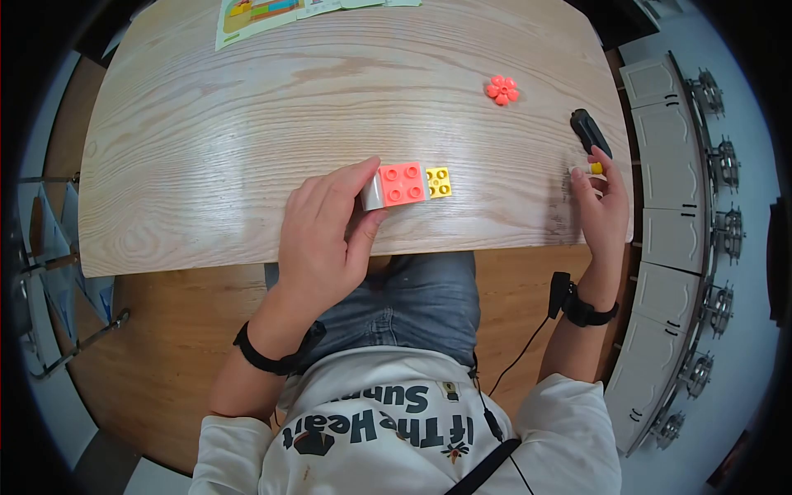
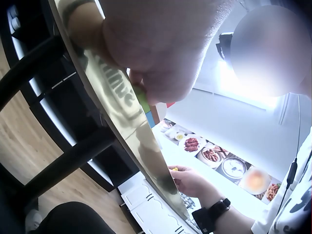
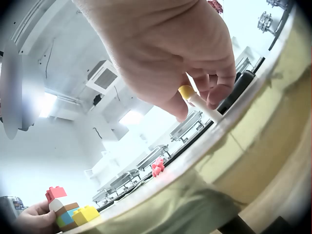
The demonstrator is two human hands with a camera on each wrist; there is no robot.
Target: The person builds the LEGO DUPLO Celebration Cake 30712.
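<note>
My left hand (image 1: 320, 235) grips a block stack between thumb and fingers near the table's front edge. A coral brick (image 1: 402, 184) tops it, and a lower yellow brick (image 1: 440, 182) sticks out on the right. From the side, the right wrist view shows red (image 3: 56, 193), brown, blue and yellow (image 3: 87, 215) bricks. At the table's right side, my right hand (image 1: 605, 213) holds a small white cylinder (image 3: 204, 108) with a yellow top (image 3: 185, 91) between thumb and fingers; its lower end is at the tabletop. The left wrist view mostly hides the stack behind my left hand (image 2: 156, 53).
A coral flower piece (image 1: 502, 90) lies toward the back right. Just beyond my right hand is a black object (image 1: 589, 132). Printed sheets (image 1: 256, 23) lie at the far edge. A cable hangs beside my right forearm.
</note>
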